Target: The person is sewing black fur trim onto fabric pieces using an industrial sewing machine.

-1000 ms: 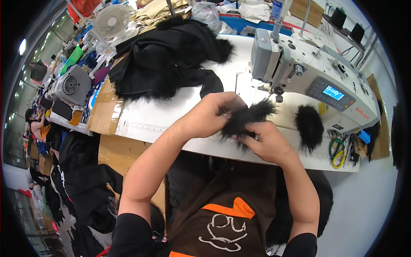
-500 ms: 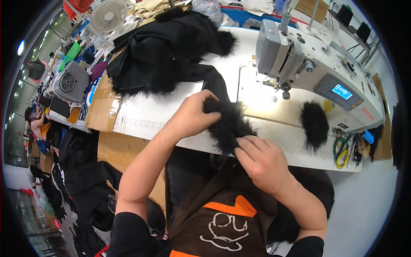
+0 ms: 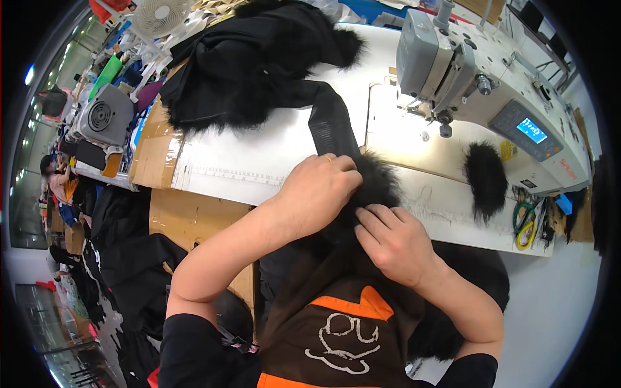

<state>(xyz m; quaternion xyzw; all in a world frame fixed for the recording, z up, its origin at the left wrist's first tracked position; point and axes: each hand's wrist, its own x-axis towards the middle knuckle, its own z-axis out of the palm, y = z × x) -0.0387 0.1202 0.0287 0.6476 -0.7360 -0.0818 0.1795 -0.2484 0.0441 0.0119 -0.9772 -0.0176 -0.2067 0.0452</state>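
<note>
A black garment piece with fluffy fur trim [image 3: 380,180] lies across the front edge of the white sewing table. My left hand [image 3: 323,191], its fingers curled, grips the strip where the smooth fabric band [image 3: 333,123] meets the fur. Below and to the right, my right hand [image 3: 396,244] pinches the near edge of the fur; its fingertips partly sink into the pile. From the band, the cloth runs back to a heaped black garment [image 3: 226,81] with furry edges. What lies beneath my left palm is hidden.
A sewing machine [image 3: 446,68] with a lit panel stands at the right, its needle area beyond my hands. A loose black fur piece [image 3: 486,181] and yellow-and-green-handled scissors [image 3: 525,226] are at the table's right. Cardboard [image 3: 194,226] borders the left, with dark cloth [image 3: 136,271] below.
My left hand has turned over and shifted right and down along the strip, closer to my right hand. The fabric band now lies straighter, and the fur sits more bunched between the hands.
</note>
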